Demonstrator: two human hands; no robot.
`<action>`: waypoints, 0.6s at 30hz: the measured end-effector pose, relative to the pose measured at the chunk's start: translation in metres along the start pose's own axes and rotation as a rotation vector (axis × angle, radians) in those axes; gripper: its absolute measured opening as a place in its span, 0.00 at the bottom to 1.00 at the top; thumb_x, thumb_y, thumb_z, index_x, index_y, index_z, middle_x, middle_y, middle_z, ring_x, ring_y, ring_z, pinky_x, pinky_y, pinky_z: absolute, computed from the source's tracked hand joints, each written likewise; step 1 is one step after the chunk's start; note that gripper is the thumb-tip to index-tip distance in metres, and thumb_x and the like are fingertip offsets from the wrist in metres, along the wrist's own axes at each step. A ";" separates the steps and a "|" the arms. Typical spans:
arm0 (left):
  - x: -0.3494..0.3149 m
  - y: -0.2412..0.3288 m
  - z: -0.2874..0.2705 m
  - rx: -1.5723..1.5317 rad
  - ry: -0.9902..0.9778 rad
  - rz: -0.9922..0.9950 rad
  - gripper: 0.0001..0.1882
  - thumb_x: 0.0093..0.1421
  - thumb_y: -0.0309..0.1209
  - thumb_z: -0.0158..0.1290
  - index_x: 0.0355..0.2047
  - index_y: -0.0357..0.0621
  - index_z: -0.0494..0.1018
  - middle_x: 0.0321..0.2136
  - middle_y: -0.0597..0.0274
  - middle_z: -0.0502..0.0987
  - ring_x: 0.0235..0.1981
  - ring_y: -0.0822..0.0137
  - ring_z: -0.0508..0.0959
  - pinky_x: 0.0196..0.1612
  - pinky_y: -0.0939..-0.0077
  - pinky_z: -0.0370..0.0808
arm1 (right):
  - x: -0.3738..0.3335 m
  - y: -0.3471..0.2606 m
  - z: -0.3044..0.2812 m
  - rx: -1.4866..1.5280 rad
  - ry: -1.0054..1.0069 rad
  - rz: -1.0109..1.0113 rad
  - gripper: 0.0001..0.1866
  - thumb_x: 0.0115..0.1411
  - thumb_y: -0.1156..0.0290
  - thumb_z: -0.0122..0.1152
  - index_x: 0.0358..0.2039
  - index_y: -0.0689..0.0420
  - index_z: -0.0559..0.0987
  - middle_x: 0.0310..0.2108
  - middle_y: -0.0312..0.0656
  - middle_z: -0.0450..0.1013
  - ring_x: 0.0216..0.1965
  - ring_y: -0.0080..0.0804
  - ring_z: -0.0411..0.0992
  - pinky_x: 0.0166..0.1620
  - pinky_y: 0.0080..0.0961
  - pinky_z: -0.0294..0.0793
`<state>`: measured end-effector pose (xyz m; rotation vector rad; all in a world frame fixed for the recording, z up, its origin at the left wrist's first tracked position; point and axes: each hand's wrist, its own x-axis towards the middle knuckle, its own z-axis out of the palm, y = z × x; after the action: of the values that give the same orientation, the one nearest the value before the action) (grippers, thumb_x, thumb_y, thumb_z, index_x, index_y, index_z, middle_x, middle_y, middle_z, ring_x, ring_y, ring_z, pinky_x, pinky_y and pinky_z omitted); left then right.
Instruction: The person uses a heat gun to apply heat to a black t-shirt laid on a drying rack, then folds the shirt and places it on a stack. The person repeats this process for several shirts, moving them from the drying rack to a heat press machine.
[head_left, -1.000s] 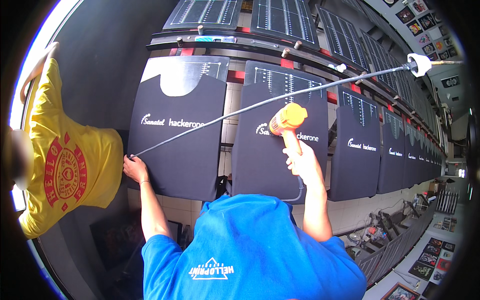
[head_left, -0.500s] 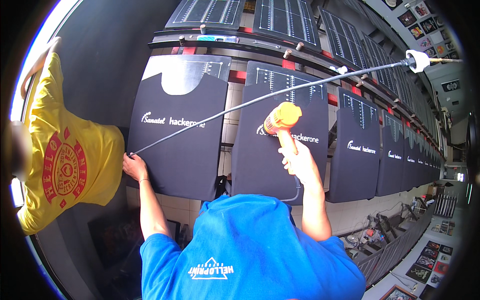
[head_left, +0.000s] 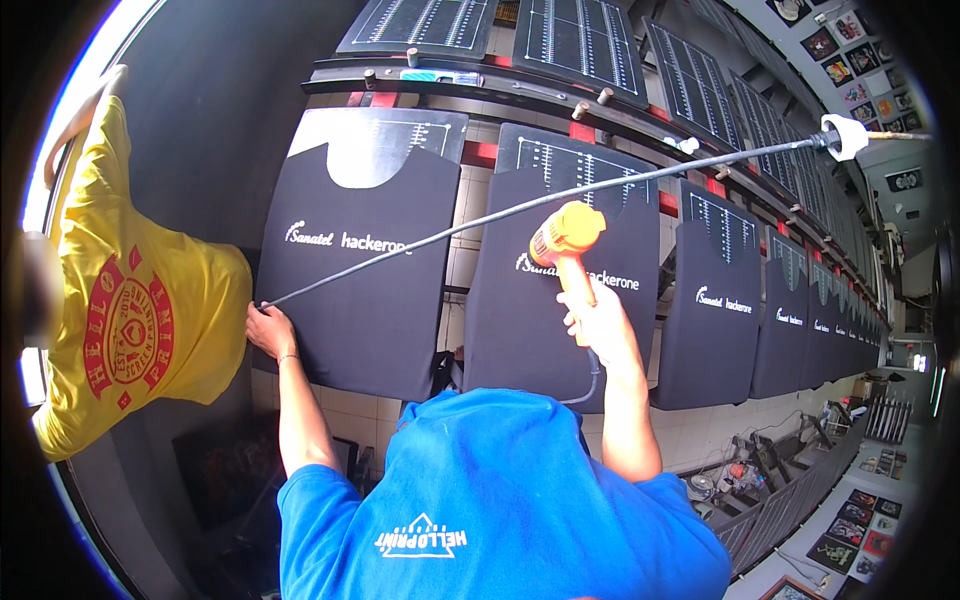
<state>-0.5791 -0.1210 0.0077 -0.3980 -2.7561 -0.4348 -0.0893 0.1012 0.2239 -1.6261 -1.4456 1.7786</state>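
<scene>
In my right hand [head_left: 603,318] is an orange heat gun [head_left: 568,238], its fingers wrapped round the handle. The nozzle points left over the white print on a black shirt [head_left: 545,340] stretched on a board. A grey cord [head_left: 594,380] hangs from the handle. My left hand [head_left: 271,330] is closed at the near end of a long dark rod or cable [head_left: 520,207], beside the lower left edge of another printed black shirt [head_left: 350,320]. This rod or cable slants across both shirts to a white fitting [head_left: 848,138] at the upper right.
More boards with black shirts [head_left: 700,340] run off to the right. Behind a metal rail [head_left: 520,97] with pegs stand bare marked boards [head_left: 575,45]. A person in a yellow shirt [head_left: 170,310] is at the left. Tools and equipment [head_left: 735,475] lie at the lower right.
The white fitting end of the rod or cable has shifted slightly right and down. Both hands keep their places, with the heat gun over the same shirt.
</scene>
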 end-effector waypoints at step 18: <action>-0.003 -0.004 0.007 -0.008 0.029 0.033 0.19 0.62 0.38 0.47 0.49 0.40 0.72 0.41 0.45 0.76 0.45 0.47 0.74 0.51 0.56 0.67 | -0.002 0.000 0.001 -0.033 -0.103 0.008 0.18 0.60 0.66 0.60 0.48 0.61 0.73 0.22 0.33 0.69 0.21 0.17 0.68 0.22 0.14 0.68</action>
<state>-0.5798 -0.1228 -0.0009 -0.4357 -2.7169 -0.4395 -0.0899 0.0989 0.2247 -1.5787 -1.5233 1.8775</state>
